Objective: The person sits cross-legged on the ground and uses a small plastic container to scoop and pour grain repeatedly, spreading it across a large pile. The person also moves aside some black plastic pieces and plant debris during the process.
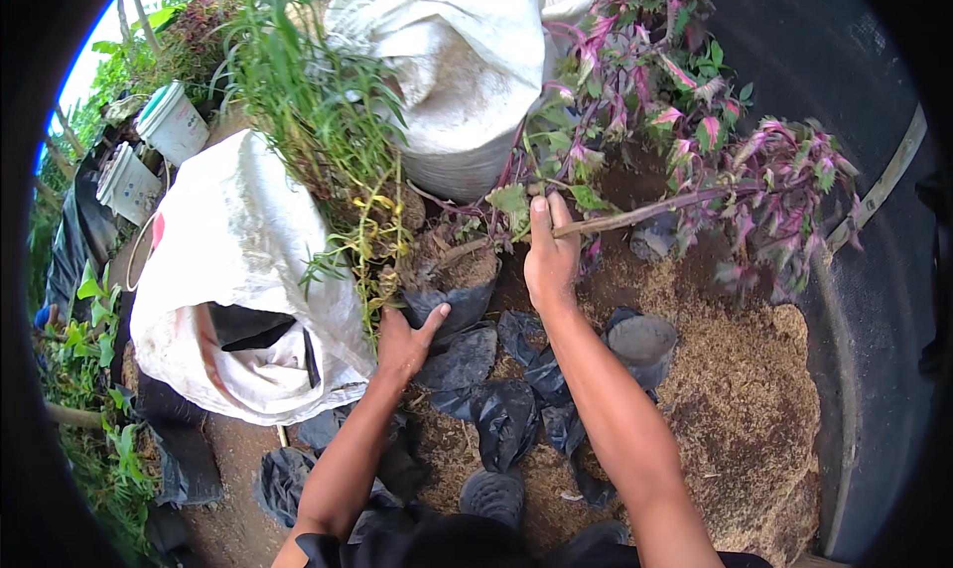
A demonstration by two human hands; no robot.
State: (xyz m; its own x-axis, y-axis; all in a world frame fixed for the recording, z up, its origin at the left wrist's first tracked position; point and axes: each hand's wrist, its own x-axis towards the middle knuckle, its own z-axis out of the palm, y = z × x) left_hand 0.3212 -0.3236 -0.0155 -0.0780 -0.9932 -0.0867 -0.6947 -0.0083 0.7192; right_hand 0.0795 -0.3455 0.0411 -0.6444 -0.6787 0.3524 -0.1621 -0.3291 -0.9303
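right hand (pixel 549 260) closed round a plant stem (pixel 635 213) at frame centre, steadying the pink-leaved cutting | left hand (pixel 405 345) open, thumb on a black bag (pixel 465 357), probably pinning it | soil heap (pixel 740 409) lower right

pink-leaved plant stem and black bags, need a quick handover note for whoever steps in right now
Right hand: closed on the long stem of the pink-leaved plant, which lies tilted over the soil mix.
Left hand: thumb out, touching a black nursery bag.
More black bags lie crumpled between the forearms; one looks filled.
White sacks stand to the left and behind.
Done: stem in hand. Left: plant not in any bag yet.
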